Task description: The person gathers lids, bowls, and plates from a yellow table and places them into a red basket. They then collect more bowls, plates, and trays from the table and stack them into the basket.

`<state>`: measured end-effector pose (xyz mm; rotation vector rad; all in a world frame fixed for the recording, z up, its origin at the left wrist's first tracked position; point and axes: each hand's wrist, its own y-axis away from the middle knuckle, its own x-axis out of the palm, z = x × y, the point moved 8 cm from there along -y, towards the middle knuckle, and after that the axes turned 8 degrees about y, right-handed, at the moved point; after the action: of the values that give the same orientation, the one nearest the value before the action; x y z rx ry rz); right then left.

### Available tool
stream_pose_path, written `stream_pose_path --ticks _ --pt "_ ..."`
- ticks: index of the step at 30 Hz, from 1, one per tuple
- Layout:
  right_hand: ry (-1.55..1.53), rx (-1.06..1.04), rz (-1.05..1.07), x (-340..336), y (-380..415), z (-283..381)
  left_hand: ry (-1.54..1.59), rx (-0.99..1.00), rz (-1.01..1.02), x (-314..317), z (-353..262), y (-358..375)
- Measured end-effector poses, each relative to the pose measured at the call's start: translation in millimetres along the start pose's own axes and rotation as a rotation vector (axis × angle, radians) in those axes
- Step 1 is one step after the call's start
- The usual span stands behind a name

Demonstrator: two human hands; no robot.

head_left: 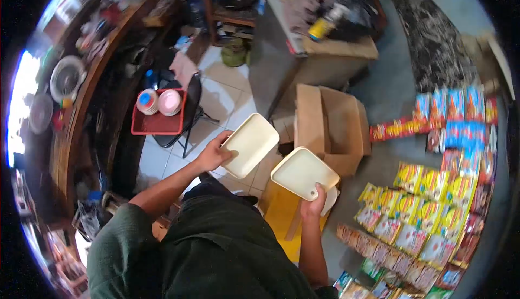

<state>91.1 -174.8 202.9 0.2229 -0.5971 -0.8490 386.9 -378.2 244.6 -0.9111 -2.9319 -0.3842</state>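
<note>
A cream rectangular plastic tray (pixel 252 144) with rounded corners is in my left hand (pixel 215 154), thumb on its inner face and fingers behind its edge. My right hand (pixel 313 202) grips a second cream plastic tray (pixel 301 172) by its near right corner, thumb over the rim. Both trays are tilted toward me and hold nothing visible. They hang side by side, a narrow gap between them. Under the right one, a round white edge (pixel 330 201) shows partly; I cannot make out what it belongs to.
An open cardboard box (pixel 338 120) stands beyond the right tray, and a yellow box (pixel 287 215) lies below it. At left, a red tray (pixel 157 127) with stacked bowls sits on a chair. Colourful sachet strips (pixel 417 201) cover the right side. Wooden shelves (pixel 100 66) line the left.
</note>
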Motion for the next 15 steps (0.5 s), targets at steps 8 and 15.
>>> stream_pose_path --ticks 8,15 --pt "0.064 0.107 0.213 179.6 5.4 -66.3 -0.029 0.166 -0.276 -156.4 -20.6 60.9" --pt "0.173 0.207 0.432 334.4 11.7 -126.5 0.043 0.123 -0.596 -276.8 -4.1 120.8"
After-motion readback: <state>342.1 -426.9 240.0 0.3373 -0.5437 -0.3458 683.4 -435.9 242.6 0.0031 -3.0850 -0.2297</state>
